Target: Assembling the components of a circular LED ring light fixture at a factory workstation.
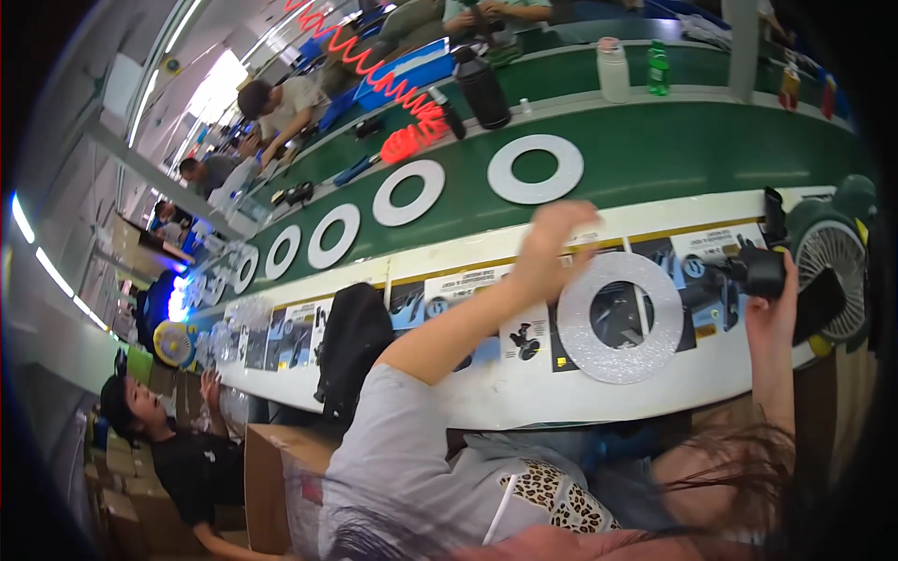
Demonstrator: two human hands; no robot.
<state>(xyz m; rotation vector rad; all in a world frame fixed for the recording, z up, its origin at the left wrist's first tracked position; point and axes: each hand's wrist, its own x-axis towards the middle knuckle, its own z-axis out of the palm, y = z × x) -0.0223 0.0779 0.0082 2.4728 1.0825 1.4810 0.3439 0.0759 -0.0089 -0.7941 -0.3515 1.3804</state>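
Note:
My right hand (784,285) is closed round a black rounded plastic piece (760,272) at the right end of the white worktop. My left hand (554,254) is raised above the worktop, smeared by motion, and its fingers do not show clearly. Beside it, a glittery white ring (572,348) lies on flat printed cardboard sheets (697,309). Another white ring (505,178) sits on the green belt just beyond my left hand.
More rings (382,204) line the green conveyor belt (645,150). A desk fan (832,271) stands at the far right, and a black cloth (354,341) lies left of my arm. Bottles (613,70) stand on the ledge behind. A co-worker (178,449) is at the left.

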